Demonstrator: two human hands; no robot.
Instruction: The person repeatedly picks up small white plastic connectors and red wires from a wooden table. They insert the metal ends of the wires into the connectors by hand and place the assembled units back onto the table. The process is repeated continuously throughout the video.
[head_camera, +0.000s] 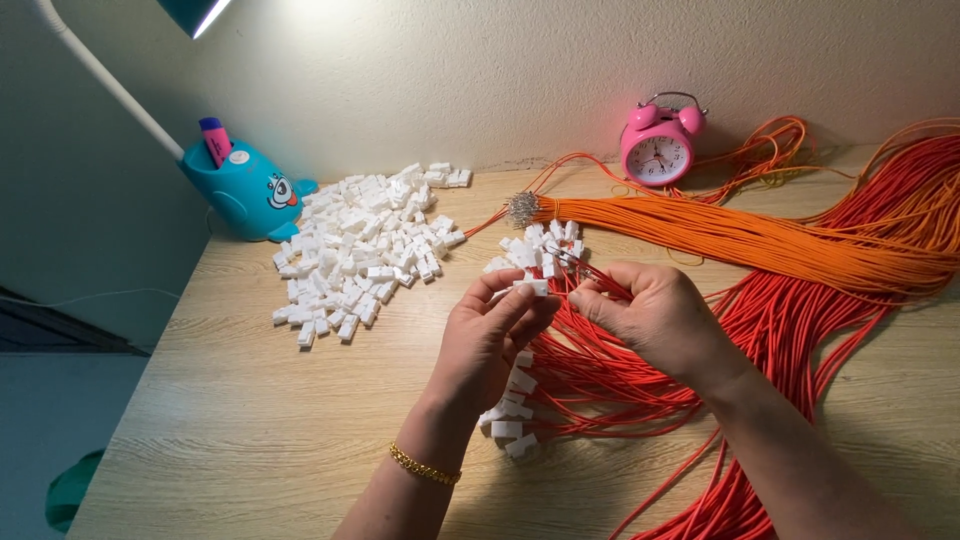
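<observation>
Right hand (650, 315) hides wire (600, 275) end; left hand (495, 335) pinches connector (535, 287).

Small white connector (537, 287) pinched upright; thin red wire (597, 278) entering it.

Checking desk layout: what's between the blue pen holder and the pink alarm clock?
In the head view, a pile of white plastic connectors lies between the blue pen holder and the pink alarm clock, then bare desk by the wall.

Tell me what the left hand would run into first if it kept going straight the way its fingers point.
Probably the small cluster of white plastic connectors on the wire ends just beyond the left hand, which already pinches one white connector. Depth is hard to judge.
</observation>
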